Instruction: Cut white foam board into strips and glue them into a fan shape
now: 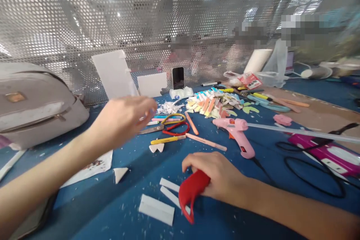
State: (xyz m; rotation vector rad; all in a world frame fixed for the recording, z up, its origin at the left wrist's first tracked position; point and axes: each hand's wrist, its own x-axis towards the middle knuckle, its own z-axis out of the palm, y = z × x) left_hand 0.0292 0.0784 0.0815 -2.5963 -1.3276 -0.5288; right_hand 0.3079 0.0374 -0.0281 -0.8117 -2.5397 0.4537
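Note:
My left hand (123, 120) is raised over the left part of the blue table, its bent fingers smeared by motion; I cannot tell whether anything is in them. Just beyond it lie scissors (164, 125) with one yellow and one red handle loop. My right hand (216, 170) is closed around a red curved plastic tool (192, 189) with a thin open loop at its lower end; its exact kind is unclear. Under the tool are narrow white paper strips (170, 196) and a folded white piece (156, 209). A white paper triangle (120, 174) and a notched white piece (156, 147) lie nearby.
A pink glue gun (237, 135) rests to the right, a clear glue stick behind it, near a magenta power strip (326, 153). Markers (206, 141), paper scraps (213, 101) and a phone (178, 78) are farther back. A pale bag (36, 105) stands left, before a perforated metal screen (140, 15).

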